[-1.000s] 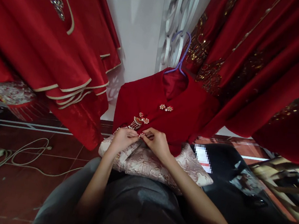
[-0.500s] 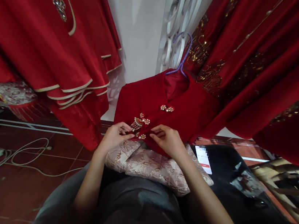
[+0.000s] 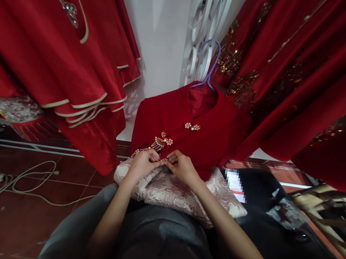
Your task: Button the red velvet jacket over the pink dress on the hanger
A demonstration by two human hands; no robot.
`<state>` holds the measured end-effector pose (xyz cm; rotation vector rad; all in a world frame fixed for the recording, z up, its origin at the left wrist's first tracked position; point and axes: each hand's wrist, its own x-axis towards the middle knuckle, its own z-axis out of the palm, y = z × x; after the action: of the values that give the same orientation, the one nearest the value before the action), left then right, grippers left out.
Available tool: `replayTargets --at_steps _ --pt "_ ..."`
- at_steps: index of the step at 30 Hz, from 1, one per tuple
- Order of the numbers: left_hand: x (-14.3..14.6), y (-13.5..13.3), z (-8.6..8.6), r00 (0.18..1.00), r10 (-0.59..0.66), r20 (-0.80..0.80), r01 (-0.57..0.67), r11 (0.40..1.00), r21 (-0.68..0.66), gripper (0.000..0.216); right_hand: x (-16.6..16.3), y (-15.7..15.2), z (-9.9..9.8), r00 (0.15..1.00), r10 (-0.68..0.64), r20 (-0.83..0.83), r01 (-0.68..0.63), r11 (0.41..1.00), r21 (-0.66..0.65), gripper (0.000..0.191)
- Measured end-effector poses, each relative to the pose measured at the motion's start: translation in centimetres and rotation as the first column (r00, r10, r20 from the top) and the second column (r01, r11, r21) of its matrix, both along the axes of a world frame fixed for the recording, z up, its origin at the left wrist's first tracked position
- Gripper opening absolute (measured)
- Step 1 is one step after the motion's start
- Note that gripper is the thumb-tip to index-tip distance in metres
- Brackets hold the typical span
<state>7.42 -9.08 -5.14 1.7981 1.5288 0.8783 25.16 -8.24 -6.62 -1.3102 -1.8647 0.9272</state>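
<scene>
A dark red jacket (image 3: 166,107) lies over my lap on a purple hanger (image 3: 209,75). My left hand (image 3: 143,164) and my right hand (image 3: 183,167) meet at its lower front, fingertips pinched on a small jewelled clasp (image 3: 164,160). Fingers hide most of that clasp. Just above is another beaded flower clasp (image 3: 168,140), with a fan-shaped tassel ornament (image 3: 158,144) beside it. A pearl flower clasp (image 3: 192,126) sits below the neckline. Under my wrists is a pale pink brocade cloth (image 3: 180,195).
Red gowns (image 3: 89,59) hang at left, and gold-sequinned red gowns (image 3: 278,101) at right. A phone (image 3: 235,185) and clear plastic packaging (image 3: 286,212) lie on a black surface (image 3: 261,188). White cable (image 3: 40,195) coils on the tiled floor (image 3: 3,230).
My hands have come together from either side onto the lower clasp. The left moved right and down; the right moved left and slightly down. The jacket shifted a little.
</scene>
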Motion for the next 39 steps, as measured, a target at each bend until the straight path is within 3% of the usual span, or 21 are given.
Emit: replayTargets --at_steps 4,8,13,15,17,19,22,28,35,39 --pt "0.1 0.0 -0.1 0.999 0.03 0.038 -0.031 0.999 0.014 0.022 -0.1 0.0 0.1 0.998 0.018 -0.064 -0.017 1.0 0.018 0.008" --pt "0.1 0.2 -0.3 0.993 -0.002 0.118 -0.002 1.0 0.031 0.026 0.7 -0.1 1.6 0.997 0.024 -0.072 -0.027 0.999 -0.034 0.007" --pt "0.1 1.2 1.2 0.983 -0.008 0.182 -0.03 0.979 0.202 0.029 3.5 -0.2 4.4 0.973 0.226 -0.055 -0.232 0.959 -0.161 0.013" --pt "0.2 1.7 2.2 0.995 -0.01 0.095 -0.022 0.943 0.331 0.029 4.5 -0.4 5.5 0.955 0.296 -0.015 -0.293 0.936 -0.195 0.013" --pt "0.3 2.2 3.1 0.996 -0.028 -0.089 0.064 0.893 0.445 0.03 5.3 -0.7 6.4 0.946 0.32 0.049 -0.302 0.925 -0.229 0.014" --pt "0.2 2.7 3.8 0.964 -0.04 -0.262 0.172 0.846 0.504 0.029 6.1 -1.1 7.4 0.93 0.345 0.127 -0.299 0.912 -0.282 0.012" --pt "-0.3 3.5 4.2 0.917 -0.058 -0.395 0.284 0.789 0.544 0.025 7.6 -1.7 8.8 0.907 0.363 0.213 -0.292 0.907 -0.303 0.015" --pt "-0.6 4.6 4.9 0.865 -0.1 -0.492 0.406 0.714 0.57 0.013 10.2 -2.7 11.1 0.942 0.265 0.205 -0.219 0.95 -0.222 0.028" --pt "0.2 5.1 5.0 0.768 -0.108 -0.631 0.542 0.635 0.551 0.013 8.8 -2.4 11.0 0.964 0.253 0.082 -0.245 0.964 -0.101 0.025" --pt "0.2 5.1 5.1 0.801 -0.063 -0.595 0.497 0.626 0.602 0.019 8.5 -2.3 11.1 0.97 0.234 0.062 -0.23 0.97 -0.073 0.023"
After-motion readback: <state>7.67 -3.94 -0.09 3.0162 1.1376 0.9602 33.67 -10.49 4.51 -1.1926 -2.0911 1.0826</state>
